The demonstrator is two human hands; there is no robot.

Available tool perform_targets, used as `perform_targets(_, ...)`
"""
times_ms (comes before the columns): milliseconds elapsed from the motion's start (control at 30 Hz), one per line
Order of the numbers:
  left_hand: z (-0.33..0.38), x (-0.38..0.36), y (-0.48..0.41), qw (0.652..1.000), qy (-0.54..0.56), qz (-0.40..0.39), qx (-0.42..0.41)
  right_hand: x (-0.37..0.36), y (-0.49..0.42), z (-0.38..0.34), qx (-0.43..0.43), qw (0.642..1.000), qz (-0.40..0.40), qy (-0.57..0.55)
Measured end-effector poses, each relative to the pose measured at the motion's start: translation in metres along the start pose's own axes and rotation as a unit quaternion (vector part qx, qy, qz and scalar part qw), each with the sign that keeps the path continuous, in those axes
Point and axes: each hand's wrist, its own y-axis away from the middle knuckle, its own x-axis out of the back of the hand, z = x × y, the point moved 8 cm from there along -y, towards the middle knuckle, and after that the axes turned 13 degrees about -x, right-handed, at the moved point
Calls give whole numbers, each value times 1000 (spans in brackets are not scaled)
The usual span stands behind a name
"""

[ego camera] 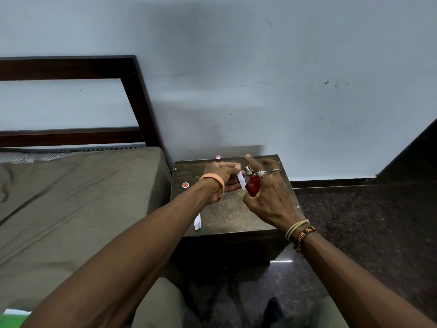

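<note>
The right hand point(267, 197) grips a small red bottle point(253, 188) above the middle of the dark counter point(227, 216), fingers curled round its body and the forefinger raised over its silver spray top point(248, 170). Just left of it, the left hand point(218, 178) pinches a white paper strip point(241, 182), whose free end is right beside the bottle's neck. More white strips point(198, 222) lie at the counter's near left edge. A red round cap point(185, 185) sits on the left side and a pink-topped item point(218, 158) at the far edge. A bed point(71, 209) stands to the left.
</note>
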Motion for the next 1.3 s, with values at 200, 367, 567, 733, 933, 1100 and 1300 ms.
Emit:
perform_targets(200, -14, 2, -5, 1000, -25, 11, 7, -15, -12, 32, -125, 986, -6, -112)
perform_targets(367, -39, -1, -11, 998, -67, 18, 4, -32, -12, 48, -103, 994, -7, -45)
perform_targets(567, -80, -2, -24, 989, -145, 37, 5, -57, -11, 81, -148, 985, -36, -80)
perform_targets(733, -112, -7, -34, 984, -176, 36, 23, -74, -6, 97, -106, 989, -65, -85)
perform_targets(933, -130, -10, -39, 982, -179, 45, 32, -79, -14, 147, -204, 971, -24, -119)
perform_targets(1100, -132, -19, -41, 989, -140, 29, 29, -80, -13, 176, -263, 954, -6, -145)
perform_targets(1300, -138, -24, -43, 991, -130, 8, 36, -85, -6, 189, -274, 948, -2, -162)
